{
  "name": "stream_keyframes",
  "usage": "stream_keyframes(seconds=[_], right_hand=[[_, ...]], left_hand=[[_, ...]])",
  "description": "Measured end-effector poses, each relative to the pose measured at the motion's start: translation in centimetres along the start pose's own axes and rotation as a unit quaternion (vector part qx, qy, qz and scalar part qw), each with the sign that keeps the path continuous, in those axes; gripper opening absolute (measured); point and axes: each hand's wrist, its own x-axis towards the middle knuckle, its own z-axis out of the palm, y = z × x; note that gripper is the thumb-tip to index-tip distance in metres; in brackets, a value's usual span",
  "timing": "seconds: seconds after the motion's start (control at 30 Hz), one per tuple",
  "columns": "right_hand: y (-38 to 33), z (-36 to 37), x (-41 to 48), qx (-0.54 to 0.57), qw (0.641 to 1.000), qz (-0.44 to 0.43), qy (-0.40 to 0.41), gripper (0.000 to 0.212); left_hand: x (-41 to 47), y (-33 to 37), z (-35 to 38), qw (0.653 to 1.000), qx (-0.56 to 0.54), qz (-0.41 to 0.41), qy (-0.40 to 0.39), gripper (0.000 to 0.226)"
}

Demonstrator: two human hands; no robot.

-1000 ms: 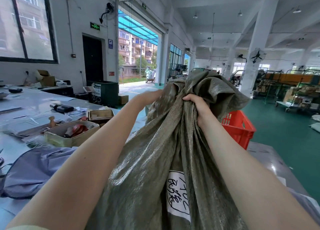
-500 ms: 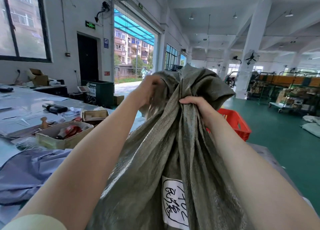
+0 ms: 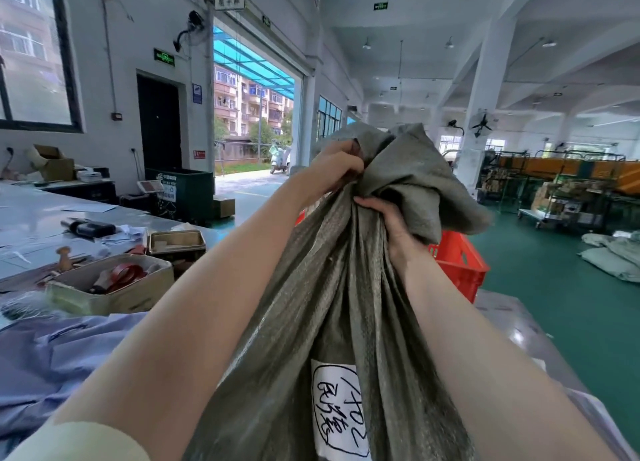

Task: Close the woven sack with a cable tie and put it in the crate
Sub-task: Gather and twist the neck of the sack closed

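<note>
A grey-green woven sack (image 3: 332, 304) stands upright in front of me, with a white hand-written label low on its front. Its mouth is bunched into a neck at the top. My left hand (image 3: 334, 169) grips the gathered fabric on the left side of the neck. My right hand (image 3: 394, 223) clamps the neck just below the loose top flaps. A red plastic crate (image 3: 460, 266) sits behind the sack to the right, mostly hidden by it. No cable tie is visible.
A grey table (image 3: 41, 214) stretches to the left with a cardboard box of tape rolls (image 3: 114, 284), a small tin box (image 3: 176, 244) and papers. Blue cloth (image 3: 52, 353) lies at the lower left. Green floor, more sacks (image 3: 613, 252) and racks are at the right.
My left hand has closed onto the sack's neck from the left and gathered more fabric. The top flaps have folded over to the right. My right hand keeps its hold.
</note>
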Motion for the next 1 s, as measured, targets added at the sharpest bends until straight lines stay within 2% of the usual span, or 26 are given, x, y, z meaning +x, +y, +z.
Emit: stream_keyframes(seconds=[0.13,0.2,0.23,0.3,0.33,0.37,0.43,0.5,0.57,0.67,0.73,0.83,0.93,1.0], right_hand=[[0.3,-0.4,-0.1,0.036,0.999,0.012,0.033,0.019],[0.4,-0.6,-0.3,0.072,0.996,0.023,0.042,0.035],[0.4,-0.7,-0.3,0.081,0.995,0.033,0.042,0.042],[0.6,-0.6,-0.3,0.087,0.995,0.044,0.039,0.048],[0.6,-0.5,-0.4,0.085,0.995,0.042,0.035,0.049],[0.5,-0.6,-0.4,0.081,0.995,0.040,0.030,0.049],[0.3,-0.9,-0.5,0.074,0.996,0.039,0.012,0.045],[-0.2,-1.1,-1.0,0.060,0.997,0.039,-0.008,0.033],[-0.8,-1.5,-1.2,0.053,0.997,0.043,-0.027,0.032],[-1.2,-2.4,-1.6,0.030,0.997,0.049,-0.044,0.047],[-1.2,-3.1,-1.8,0.024,0.997,0.055,-0.050,0.050],[-1.7,-3.1,-1.7,-0.010,0.996,0.070,-0.048,0.047],[-2.2,-2.1,-1.4,-0.113,0.992,0.030,-0.036,0.007],[-2.0,-2.6,-0.8,-0.144,0.989,-0.017,-0.006,0.023]], left_hand=[[-0.1,-0.7,-1.7,0.997,-0.031,-0.011,0.076,0.018],[-0.3,-1.2,-2.8,0.993,0.007,-0.086,0.086,0.025],[-0.6,-1.5,-3.2,0.984,0.073,-0.156,0.039,0.040],[-1.1,-2.3,-3.0,0.924,0.214,-0.295,-0.119,0.069],[-1.3,-2.7,-2.7,0.899,0.236,-0.327,-0.171,0.074],[-1.3,-3.0,-2.4,0.899,0.218,-0.330,-0.189,0.077],[-0.8,-3.1,-1.8,0.942,0.120,-0.280,-0.144,0.072],[0.0,-2.5,-1.0,0.972,0.032,-0.221,-0.075,0.044],[0.6,-1.9,-0.5,0.984,-0.001,-0.171,-0.042,0.029],[1.8,-1.1,-0.3,0.991,-0.024,-0.131,0.016,0.021],[2.5,-0.4,0.1,0.991,-0.031,-0.127,0.012,0.013],[2.1,1.4,1.2,0.992,-0.039,-0.118,-0.029,0.015],[1.3,2.4,1.9,0.995,-0.010,-0.092,-0.046,0.029],[1.2,2.4,2.2,0.994,0.050,-0.080,-0.060,0.037]])
